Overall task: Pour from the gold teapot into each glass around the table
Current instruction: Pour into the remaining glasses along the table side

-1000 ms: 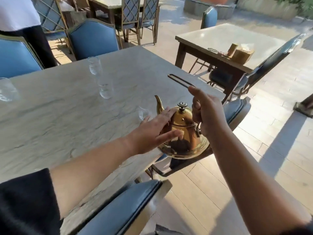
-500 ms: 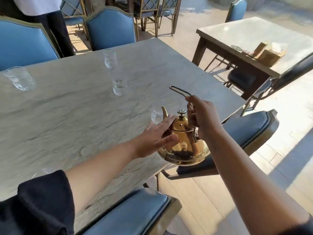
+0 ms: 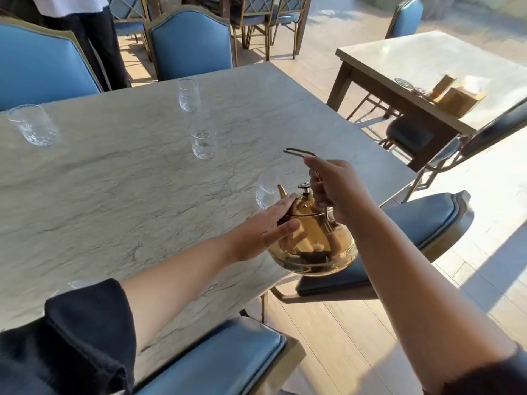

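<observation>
Gold teapot [image 3: 313, 243] held in air at right edge of marble surface [image 3: 114, 181], tipped forward, spout pointing at nearest glass [image 3: 264, 195] just beside it. Right hand [image 3: 339, 192] curls round thin looped handle [image 3: 296, 151] above lid. Left hand [image 3: 262, 232] flat, fingers straight, resting against teapot's lid and side. Three more glasses stand farther across surface: middle glass [image 3: 203, 143], far glass [image 3: 187, 94], far-left glass [image 3: 32, 125]. Blue chairs [image 3: 191, 44] surround surface.

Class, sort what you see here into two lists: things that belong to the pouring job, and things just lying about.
Job: teapot; right hand holding it; left hand touching it; glass at spout; middle glass; far glass; left glass.
Lying about: chair; side table; boxes.
</observation>
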`<state>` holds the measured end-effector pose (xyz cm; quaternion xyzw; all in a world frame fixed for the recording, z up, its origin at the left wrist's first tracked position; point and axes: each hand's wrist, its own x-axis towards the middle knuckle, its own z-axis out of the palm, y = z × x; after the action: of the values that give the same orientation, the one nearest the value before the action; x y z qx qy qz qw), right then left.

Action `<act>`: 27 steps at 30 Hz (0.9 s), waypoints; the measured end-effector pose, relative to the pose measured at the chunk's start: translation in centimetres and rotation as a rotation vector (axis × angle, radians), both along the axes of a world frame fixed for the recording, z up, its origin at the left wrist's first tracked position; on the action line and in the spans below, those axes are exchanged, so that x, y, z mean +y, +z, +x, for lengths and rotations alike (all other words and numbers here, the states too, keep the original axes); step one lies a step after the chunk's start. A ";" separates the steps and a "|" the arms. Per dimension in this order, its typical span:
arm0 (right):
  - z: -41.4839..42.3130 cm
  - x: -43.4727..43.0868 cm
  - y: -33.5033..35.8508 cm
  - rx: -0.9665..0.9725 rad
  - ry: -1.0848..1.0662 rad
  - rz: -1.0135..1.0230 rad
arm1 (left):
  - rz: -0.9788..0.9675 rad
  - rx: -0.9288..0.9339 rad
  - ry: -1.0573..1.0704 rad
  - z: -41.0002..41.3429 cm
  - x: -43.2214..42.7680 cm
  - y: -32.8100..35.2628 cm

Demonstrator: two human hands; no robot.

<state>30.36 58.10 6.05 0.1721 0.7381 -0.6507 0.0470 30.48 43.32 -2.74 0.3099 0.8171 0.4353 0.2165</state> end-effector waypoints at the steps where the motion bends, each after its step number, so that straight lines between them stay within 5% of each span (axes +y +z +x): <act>1: -0.1 0.0 0.0 0.003 0.008 0.005 | 0.010 -0.010 -0.001 0.0 0.1 0.0; 27: -2.4 -0.1 1.0 -0.002 0.129 0.206 | 0.117 -0.119 0.039 -0.4 1.0 0.0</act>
<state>27.93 58.05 7.09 0.1287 0.8106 -0.5668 0.0714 30.12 44.28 -2.74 0.2795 0.7819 0.5040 0.2377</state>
